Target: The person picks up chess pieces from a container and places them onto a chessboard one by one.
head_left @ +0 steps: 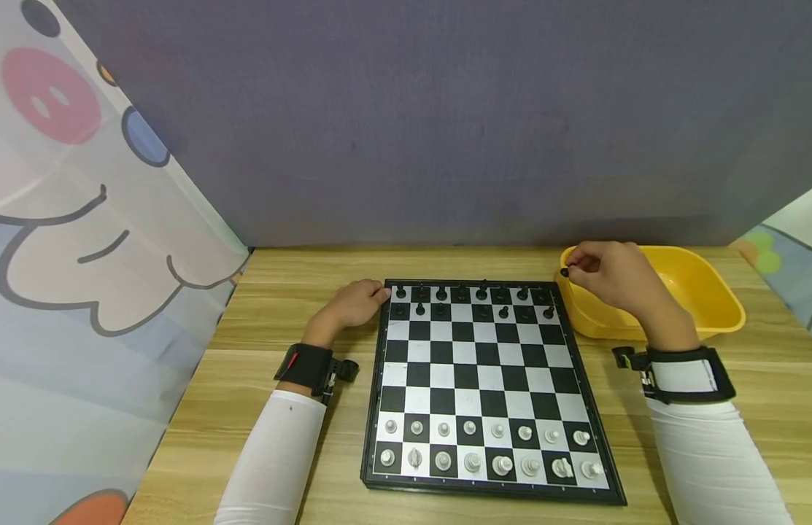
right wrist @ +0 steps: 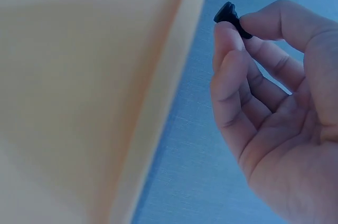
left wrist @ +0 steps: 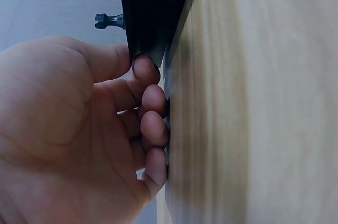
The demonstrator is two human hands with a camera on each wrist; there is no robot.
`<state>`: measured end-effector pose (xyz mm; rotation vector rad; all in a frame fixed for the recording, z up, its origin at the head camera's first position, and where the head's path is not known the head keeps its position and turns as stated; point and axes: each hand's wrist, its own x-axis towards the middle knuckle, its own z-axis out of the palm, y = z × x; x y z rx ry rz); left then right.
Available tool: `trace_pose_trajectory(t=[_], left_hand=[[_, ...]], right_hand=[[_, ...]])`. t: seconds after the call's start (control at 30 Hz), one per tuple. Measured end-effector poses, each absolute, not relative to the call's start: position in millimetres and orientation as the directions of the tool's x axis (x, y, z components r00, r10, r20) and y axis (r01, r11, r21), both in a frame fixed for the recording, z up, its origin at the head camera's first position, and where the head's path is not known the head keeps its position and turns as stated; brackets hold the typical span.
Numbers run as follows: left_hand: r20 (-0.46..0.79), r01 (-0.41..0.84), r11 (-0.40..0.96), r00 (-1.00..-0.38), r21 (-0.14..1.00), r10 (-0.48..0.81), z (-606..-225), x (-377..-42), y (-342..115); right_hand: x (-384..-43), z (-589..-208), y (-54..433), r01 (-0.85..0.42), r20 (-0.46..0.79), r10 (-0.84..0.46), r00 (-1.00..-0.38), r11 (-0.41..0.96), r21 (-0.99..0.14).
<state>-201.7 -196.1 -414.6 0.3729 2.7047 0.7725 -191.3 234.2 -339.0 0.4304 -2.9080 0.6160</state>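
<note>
A black-and-white chessboard lies on the wooden table. My left hand is at its far left corner; in the left wrist view, the thumb and index finger pinch the board's black edge. Between thumb and fingertips, my right hand holds a small black chess piece, raised at the left rim of a yellow basin. Black pieces line the board's far row, with several black pawns in the row before it. White pieces fill the two near rows.
A grey upright panel rises behind the table's far edge. On the left hangs a cartoon-printed cloth. Wooden tabletop shows on both sides of the board.
</note>
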Motion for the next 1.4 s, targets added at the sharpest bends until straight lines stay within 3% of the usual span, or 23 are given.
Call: trace_pose_trajectory(t=[1.13,1.4], left_hand=[[-0.203,0.172,0.824,-0.923,0.54,0.326,-415.0,-200.5,-191.8],[-0.214,0.162,0.821,-0.921,0.548,0.325,-416.0,-201.2,-192.2]], right_hand=[[-172.9,-333.0,156.1,-0.464,0.152,-0.444,-0.883,0.777,-0.426],[-177.5,-332.3,134.9,-0.537,0.132,-0.534,-0.835,0.739,-0.407]])
